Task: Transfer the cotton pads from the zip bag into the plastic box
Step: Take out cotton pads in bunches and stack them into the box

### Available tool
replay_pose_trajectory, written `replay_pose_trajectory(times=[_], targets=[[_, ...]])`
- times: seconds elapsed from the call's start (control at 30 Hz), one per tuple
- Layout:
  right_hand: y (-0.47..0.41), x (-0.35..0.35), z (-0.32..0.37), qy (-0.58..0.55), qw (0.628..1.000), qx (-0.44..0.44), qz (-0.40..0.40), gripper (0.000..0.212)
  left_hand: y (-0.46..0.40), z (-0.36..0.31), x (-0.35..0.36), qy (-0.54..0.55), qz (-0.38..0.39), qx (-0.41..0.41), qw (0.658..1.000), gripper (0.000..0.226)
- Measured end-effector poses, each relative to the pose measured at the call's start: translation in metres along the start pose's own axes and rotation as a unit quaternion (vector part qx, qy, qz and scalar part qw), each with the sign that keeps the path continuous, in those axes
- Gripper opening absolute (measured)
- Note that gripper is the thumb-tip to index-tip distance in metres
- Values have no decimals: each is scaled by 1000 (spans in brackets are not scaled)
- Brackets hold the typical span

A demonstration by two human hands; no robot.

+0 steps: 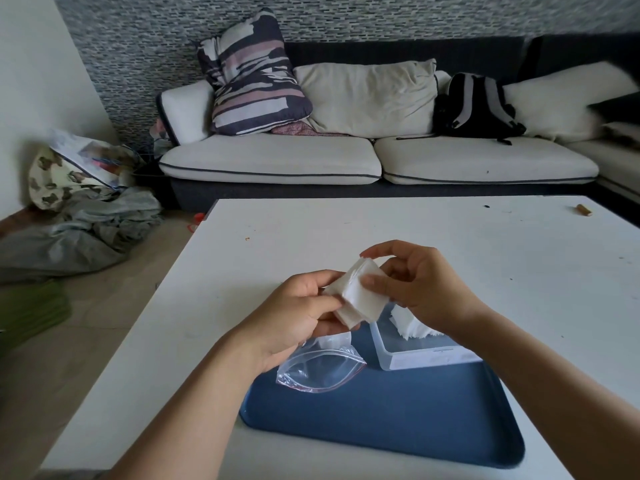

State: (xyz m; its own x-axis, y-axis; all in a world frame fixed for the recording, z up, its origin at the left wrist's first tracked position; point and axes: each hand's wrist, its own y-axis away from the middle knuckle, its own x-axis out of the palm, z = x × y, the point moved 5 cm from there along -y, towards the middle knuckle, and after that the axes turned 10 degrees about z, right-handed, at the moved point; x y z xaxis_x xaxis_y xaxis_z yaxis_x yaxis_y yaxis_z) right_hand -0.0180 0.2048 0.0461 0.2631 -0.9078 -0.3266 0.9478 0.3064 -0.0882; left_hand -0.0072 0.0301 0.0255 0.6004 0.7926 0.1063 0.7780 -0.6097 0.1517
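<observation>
A stack of white square cotton pads (360,296) is held in the air between both hands, above the blue tray (398,414). My left hand (298,313) grips the stack from the left and below. My right hand (419,282) pinches its right edge with thumb and fingers. The clear zip bag (318,370) with a red seal lies open on the tray under my left hand and looks empty. The clear plastic box (419,355) stands on the tray under my right wrist, with several loose white pads (412,327) inside.
The tray sits at the near edge of a white table (346,237). A small brown object (584,210) lies at the table's far right. Beyond are a sofa with cushions and a black backpack (474,105). Clothes and bags are piled on the floor at left.
</observation>
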Motion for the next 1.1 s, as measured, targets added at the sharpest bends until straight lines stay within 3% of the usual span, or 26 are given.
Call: replay_pose_trajectory(times=[0.1, 0.2, 0.37, 0.53, 0.77, 0.83, 0.93, 1.03, 1.1], targets=[[1, 1, -1, 52, 998, 10, -24, 21, -1, 0, 1, 12, -26, 14, 999, 31], [3, 3, 0, -13, 999, -3, -34, 13, -3, 0, 2, 16, -50, 23, 998, 34], [5, 3, 9, 2, 996, -46, -75, 6, -6, 1, -1, 42, -88, 26, 995, 37], [6, 0, 14, -230, 972, -45, -15, 24, -7, -1, -4, 93, -119, 34, 988, 33], [2, 10, 4, -131, 991, 9, -32, 12, -9, -3, 3, 120, -91, 19, 988, 48], [2, 11, 6, -129, 991, 6, -28, 10, -10, -3, 3, 91, -96, 29, 991, 57], [3, 17, 8, -119, 993, 0, -23, 9, -12, -1, 4, -19, -140, 58, 988, 37], [5, 20, 12, -100, 994, 7, -39, 9, -12, -4, 7, -79, -203, 100, 971, 44], [4, 17, 12, -87, 993, 15, -81, 24, -12, -11, 11, -103, -232, 135, 958, 39]])
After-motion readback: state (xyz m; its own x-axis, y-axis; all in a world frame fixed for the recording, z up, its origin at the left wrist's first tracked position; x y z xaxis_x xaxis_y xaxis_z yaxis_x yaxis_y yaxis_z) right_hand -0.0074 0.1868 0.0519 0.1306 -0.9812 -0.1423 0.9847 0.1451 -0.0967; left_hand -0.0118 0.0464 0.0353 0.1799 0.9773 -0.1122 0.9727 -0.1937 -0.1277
